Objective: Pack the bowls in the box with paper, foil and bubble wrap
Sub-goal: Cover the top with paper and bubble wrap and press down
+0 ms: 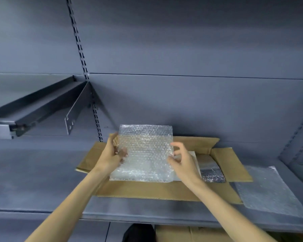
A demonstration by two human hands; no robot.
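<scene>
A dark metal shelf bracket juts out at left. The left hand pinches a clear square bubble-wrap sheet above the open brown cardboard box on the grey shelf; the right hand's grip is loose, fingers touching the sheet's edge.

Cool, even light falls from above, dim toward the top of the grey back wall. Left of the bubble wrap, the bracket casts a soft shadow. The wrap glints white. Everything looks slightly soft, and straight lines bow near the frame edges.
</scene>
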